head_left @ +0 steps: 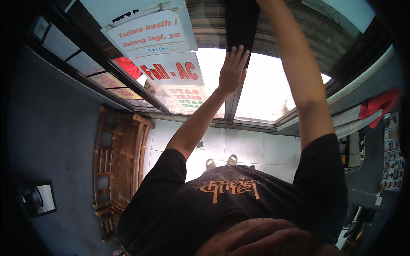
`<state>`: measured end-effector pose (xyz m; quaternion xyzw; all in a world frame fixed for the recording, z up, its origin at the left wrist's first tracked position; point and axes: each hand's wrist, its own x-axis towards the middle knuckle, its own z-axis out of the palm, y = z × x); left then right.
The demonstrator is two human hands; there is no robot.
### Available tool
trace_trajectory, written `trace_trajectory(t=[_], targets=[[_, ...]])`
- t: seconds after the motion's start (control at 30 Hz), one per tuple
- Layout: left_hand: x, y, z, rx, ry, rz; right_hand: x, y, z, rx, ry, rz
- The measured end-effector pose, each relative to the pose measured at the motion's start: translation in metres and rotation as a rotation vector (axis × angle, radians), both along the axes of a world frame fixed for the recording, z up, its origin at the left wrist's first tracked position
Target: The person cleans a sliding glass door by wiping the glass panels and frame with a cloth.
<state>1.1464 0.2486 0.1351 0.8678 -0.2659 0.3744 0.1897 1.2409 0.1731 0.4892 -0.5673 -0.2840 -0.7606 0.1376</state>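
Observation:
Stretched out flat, the fingers of my left hand (233,70) rest against the dark upright frame (242,30) of a glass door. My left hand is open and holds nothing. My right arm (301,72) reaches up past the upper edge of the picture, close to the same frame, and the right hand itself is cut off from sight. Beside my left hand, white paper signs (171,70) with red and orange lettering are fixed on the glass. Bright light comes through the panes (260,89) on both sides of the upright.
A bamboo bench (124,158) stands along the left wall. My sandaled feet (232,160) are on the white tiled floor (247,143). On the right hang a red and striped cloth (363,115) and a sheet of small pictures (391,153). A framed mirror (45,199) is at lower left.

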Motion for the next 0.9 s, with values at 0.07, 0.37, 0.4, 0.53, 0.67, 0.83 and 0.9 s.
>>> trace_trajectory(t=[0.07, 0.37, 0.4, 0.53, 0.67, 0.83, 0.9], targets=[[-0.014, 0.011, -0.005, -0.006, 0.026, -0.034, 0.001, 0.002, -0.055, -0.002, 0.046, 0.029], [-0.120, 0.089, -0.137, -0.184, 0.457, -0.062, -0.035, 0.001, -0.247, -0.044, 0.523, -0.105], [-0.135, 0.098, -0.157, -0.216, 0.512, -0.049, -0.040, 0.002, -0.256, -0.054, 0.524, -0.113], [-0.147, 0.109, -0.172, -0.213, 0.590, -0.061, -0.061, -0.004, -0.257, -0.096, 0.617, -0.094], [-0.089, 0.106, -0.039, -0.341, 0.331, -0.208, -0.071, -0.016, -0.270, -0.119, 0.703, -0.126], [-0.019, 0.104, 0.180, -0.298, -0.249, -0.349, -0.097, -0.020, -0.306, -0.184, 0.807, -0.133], [-0.010, 0.091, 0.249, -0.149, -0.346, -0.305, -0.110, -0.022, -0.332, -0.168, 0.881, -0.141]])
